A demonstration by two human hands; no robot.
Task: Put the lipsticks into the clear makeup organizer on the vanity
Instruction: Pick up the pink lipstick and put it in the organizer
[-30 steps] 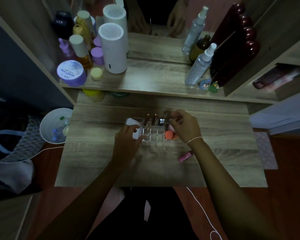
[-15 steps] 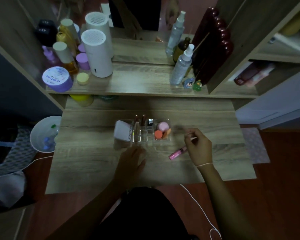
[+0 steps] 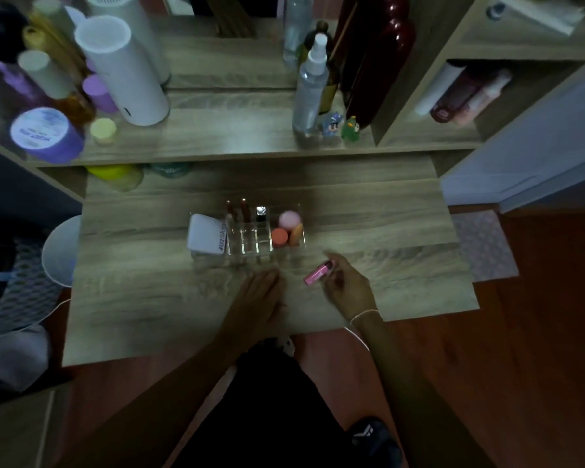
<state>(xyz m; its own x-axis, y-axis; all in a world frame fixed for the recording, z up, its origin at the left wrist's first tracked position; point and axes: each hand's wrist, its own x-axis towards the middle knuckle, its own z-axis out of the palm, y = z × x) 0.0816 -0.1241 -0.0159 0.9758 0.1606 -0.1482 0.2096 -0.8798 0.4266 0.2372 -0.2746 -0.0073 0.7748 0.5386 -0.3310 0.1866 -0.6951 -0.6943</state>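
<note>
- Right hand (image 3: 347,285) pinches a pink lipstick (image 3: 318,272) at one end; its long axis runs up-right to down-left, low over the worktop (image 3: 149,298).
- Organizer (image 3: 250,231) lies up and left of that grip, near, apart; front cells look empty, three tubes stand at its back.
- Left hand (image 3: 260,295) rests flat and empty, left of the grip, just below the organizer.
- Sponges (image 3: 289,228) fill the nearest cell; a white compact (image 3: 206,233) sits at the far end.

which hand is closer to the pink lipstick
Right. The right hand holds the pink lipstick in its fingers; the left hand lies flat on the desk to the lipstick's left, apart.
</note>
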